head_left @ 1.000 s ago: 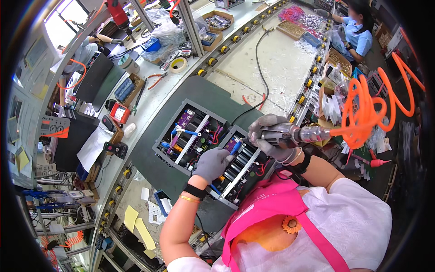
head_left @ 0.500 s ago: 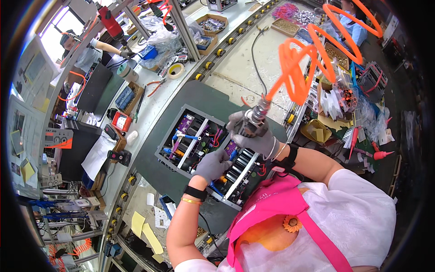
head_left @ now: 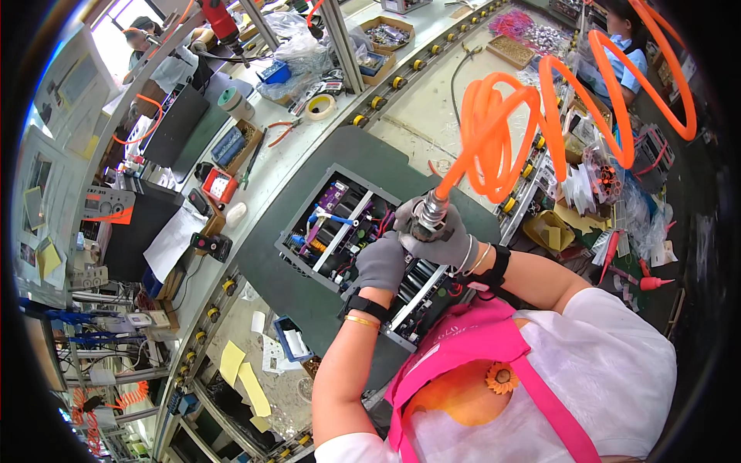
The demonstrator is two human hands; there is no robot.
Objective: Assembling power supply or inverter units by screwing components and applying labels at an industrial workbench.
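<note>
A metal-framed electronics unit (head_left: 312, 272) with an uncovered top lies on a dark green board (head_left: 355, 154). Inside show purple circuit boards, blue-wrapped wires and black cylinders beside metal crossbars. My right hand (head_left: 451, 241), in a grey glove, is wrapped round an air screwdriver (head_left: 429, 214) held over the unit. An orange coiled hose (head_left: 502, 147) leads up and right from the tool. My left hand (head_left: 380, 264), also gloved, is closed over the middle of the unit, close against my right hand. Whatever its fingertips pinch is hidden, and so is the screwdriver's tip.
Rollers (head_left: 357, 120) line the conveyor edges. On the left-hand bench are pliers (head_left: 282, 131), a tape roll (head_left: 319, 107) and a red box (head_left: 220, 185). Plastic bags and red-tipped bottles (head_left: 610, 251) crowd the right side. Co-workers (head_left: 621, 54) sit at the far right and far left.
My left hand has moved right and away from me, up against my right hand. The view has shifted slightly, and the coiled hose has swung right. The screwdriver stays in my right hand.
</note>
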